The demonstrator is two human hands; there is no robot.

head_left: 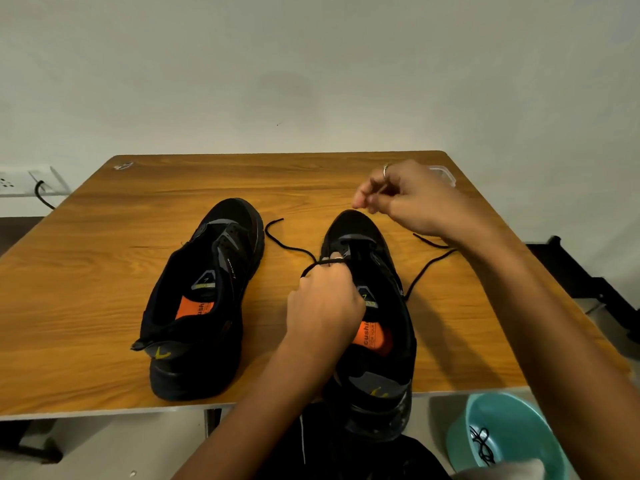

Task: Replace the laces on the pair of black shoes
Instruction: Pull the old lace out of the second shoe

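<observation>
Two black shoes with orange insoles stand on a wooden table (104, 271), toes pointing away. The left shoe (204, 299) has no lace in it. The right shoe (381, 306) overhangs the table's near edge, and a black lace (427, 266) runs through its lowest eyelets, with loose ends trailing left and right on the table. My left hand (323, 303) rests over the right shoe's tongue and pinches the lace at the left eyelets. My right hand (412, 195) hovers above the shoe's toe with fingers curled; I cannot see a lace in it.
A teal bowl (512, 427) holding a coil of black lace stands below the table's near right corner. A clear plastic container (443, 173) is at the far right of the table. A wall socket with a black cable (38, 188) is at the far left.
</observation>
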